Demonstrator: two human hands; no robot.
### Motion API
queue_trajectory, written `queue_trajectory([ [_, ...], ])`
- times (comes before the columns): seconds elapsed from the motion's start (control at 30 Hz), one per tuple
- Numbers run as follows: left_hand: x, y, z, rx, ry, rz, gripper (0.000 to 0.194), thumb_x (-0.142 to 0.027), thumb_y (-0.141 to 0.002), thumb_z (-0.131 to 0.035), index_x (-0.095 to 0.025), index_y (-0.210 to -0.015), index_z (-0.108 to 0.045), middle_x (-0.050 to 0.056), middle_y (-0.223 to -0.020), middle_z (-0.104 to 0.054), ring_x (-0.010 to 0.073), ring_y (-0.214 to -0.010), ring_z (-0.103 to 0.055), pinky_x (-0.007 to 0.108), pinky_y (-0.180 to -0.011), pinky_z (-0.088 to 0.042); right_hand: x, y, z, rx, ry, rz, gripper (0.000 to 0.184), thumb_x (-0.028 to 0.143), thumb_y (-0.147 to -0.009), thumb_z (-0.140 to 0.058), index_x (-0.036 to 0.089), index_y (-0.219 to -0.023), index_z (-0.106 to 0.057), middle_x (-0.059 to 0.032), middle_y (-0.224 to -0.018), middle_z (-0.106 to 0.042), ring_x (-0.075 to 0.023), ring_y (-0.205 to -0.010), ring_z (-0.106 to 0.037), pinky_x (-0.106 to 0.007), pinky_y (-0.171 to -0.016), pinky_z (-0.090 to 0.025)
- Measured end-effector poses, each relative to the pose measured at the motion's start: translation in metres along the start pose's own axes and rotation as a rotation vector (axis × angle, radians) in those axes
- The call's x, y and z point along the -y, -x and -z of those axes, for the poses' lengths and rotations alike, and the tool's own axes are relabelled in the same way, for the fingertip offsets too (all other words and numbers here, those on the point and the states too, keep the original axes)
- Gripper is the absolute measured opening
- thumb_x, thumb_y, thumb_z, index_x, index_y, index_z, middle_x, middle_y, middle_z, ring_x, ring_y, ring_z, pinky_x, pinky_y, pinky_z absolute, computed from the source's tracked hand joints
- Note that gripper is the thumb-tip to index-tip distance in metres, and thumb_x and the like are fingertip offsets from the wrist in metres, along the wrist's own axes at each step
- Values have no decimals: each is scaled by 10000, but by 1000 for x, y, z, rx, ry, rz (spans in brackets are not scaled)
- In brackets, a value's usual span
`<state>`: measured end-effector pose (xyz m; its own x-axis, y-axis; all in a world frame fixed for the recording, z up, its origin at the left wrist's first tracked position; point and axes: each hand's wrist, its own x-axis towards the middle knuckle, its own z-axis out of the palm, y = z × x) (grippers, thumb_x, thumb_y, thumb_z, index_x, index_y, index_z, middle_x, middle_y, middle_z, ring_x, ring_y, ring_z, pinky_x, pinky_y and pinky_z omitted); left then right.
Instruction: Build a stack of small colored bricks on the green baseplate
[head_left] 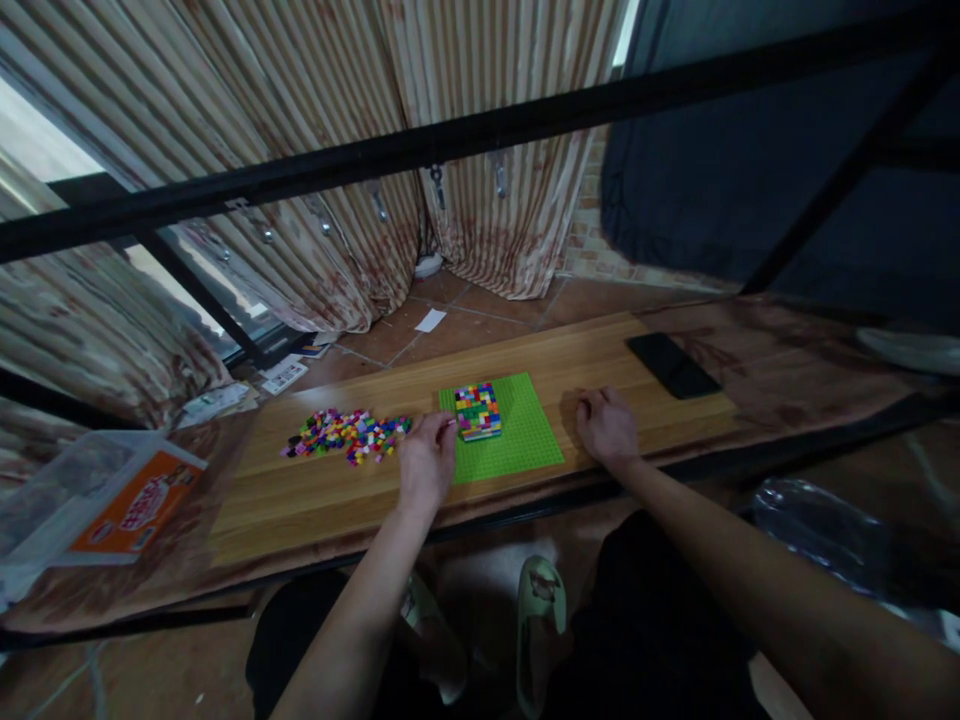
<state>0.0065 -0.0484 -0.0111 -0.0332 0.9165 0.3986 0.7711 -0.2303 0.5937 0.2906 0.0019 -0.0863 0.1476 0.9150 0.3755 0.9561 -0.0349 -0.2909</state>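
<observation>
My left hand (426, 455) is closed in a pinch, with a small pale toy brick (452, 422) at its fingertips. It is over the left edge of a green studded baseplate (525, 440), right beside a block of multicoloured toy bricks (478, 411) built up on that plate. To the left of this hand lies a loose pile of small coloured bricks (345, 434). My right hand (606, 425) rests on the wooden board to the right of the baseplate, its fingers curled in and no object showing in them.
The wooden board (300, 510) carries the bricks, and a black phone (673, 364) lies towards its right end. At the left stands a clear plastic box (56, 480) with an orange label. A black metal bar (337, 160) crosses beyond the board, with curtains (300, 80) behind it.
</observation>
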Motion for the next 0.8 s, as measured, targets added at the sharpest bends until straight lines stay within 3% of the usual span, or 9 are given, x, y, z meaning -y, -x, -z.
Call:
queue_trajectory([
  [0.2,-13,-9,-13,25,90,42,171,-164,-838,-570,-174,-994,-641,51,-884,-702,159,-776,-667,277,-731,-519,-1,-1,-1,-6,-5,18,287,240,-897,-413,138,-976,-670,-113,-922,-610,-227,-862,-557,-322,-797,-415],
  [0.5,-20,-11,-10,14,-68,-112,223,-170,-882,-507,-188,-1030,-672,71,-979,-687,177,-839,-655,305,-793,-510,1,-1,-1,-8,-13,11,283,233,-897,-412,145,-953,-675,-114,-924,-610,-224,-854,-557,-320,-790,-409],
  [0.8,-14,-8,-13,6,0,-16,190,-213,-877,-519,-186,-1014,-647,53,-905,-729,185,-821,-691,294,-754,-520,1,-2,0,0,-15,5,258,225,-892,-428,148,-959,-665,-113,-928,-609,-225,-859,-559,-320,-791,-410],
])
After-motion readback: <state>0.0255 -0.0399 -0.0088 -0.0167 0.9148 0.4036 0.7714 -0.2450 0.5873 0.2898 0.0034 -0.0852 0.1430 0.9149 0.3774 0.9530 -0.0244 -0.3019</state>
